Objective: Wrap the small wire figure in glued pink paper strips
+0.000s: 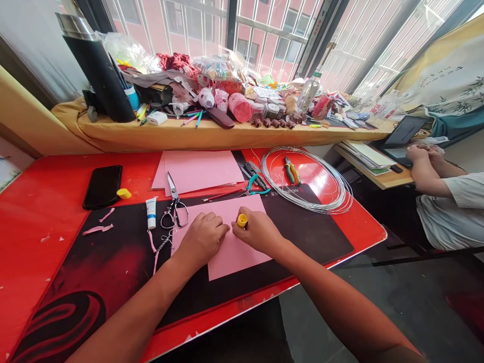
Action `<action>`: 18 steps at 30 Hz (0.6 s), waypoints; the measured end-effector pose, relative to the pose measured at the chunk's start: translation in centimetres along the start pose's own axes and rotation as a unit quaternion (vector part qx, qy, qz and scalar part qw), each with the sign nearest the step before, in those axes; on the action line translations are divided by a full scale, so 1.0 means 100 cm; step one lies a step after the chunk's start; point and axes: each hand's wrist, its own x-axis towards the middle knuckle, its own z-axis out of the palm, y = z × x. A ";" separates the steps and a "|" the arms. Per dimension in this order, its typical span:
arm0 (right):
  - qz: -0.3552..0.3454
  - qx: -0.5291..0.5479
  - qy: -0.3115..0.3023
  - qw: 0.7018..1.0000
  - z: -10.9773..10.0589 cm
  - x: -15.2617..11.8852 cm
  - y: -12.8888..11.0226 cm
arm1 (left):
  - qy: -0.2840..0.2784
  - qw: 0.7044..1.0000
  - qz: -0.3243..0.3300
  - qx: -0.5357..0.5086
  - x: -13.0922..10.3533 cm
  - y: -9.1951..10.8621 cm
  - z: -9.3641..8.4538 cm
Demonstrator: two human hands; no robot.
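Note:
A pink sheet of paper (236, 267) lies on the dark desk mat, under both hands. My left hand (202, 234) rests on it with fingers curled together; whatever they hold, if anything, is hidden. Wrapped in my right hand (260, 232) is a yellow glue stick (242, 220), upright with its round yellow end uppermost. Its lower end is hidden by the fingers, close to the left fingertips. Left of the sheet are silver scissors (174, 204), a white tube (150, 213) and a coiled thin wire (164, 242). A yellow cap (123, 193) sits beside the phone.
Behind the sheet are more pink papers (200, 169), teal-handled pliers (255, 186) and a wire coil (340, 194) around green-yellow pliers (292, 171). A black phone (102, 186) lies left. The crowded sill holds a black flask (100, 73). Another person (449, 201) sits right.

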 end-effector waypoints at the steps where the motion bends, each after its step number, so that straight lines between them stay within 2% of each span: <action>1: 0.002 -0.002 -0.002 1.000 -0.001 -0.003 0.001 | 0.000 1.000 0.000 -0.003 0.000 0.000 0.000; 6: 0.024 0.019 0.012 0.999 -0.007 -0.012 0.011 | -0.009 0.998 -0.025 -0.057 -0.003 -0.007 0.005; 11: 0.023 0.070 0.038 0.997 -0.011 -0.006 0.007 | -0.017 0.992 -0.050 -0.117 -0.003 -0.014 0.010; 18: 0.009 0.003 0.025 1.000 0.004 0.009 -0.006 | -0.021 0.991 -0.060 -0.122 -0.004 -0.015 0.011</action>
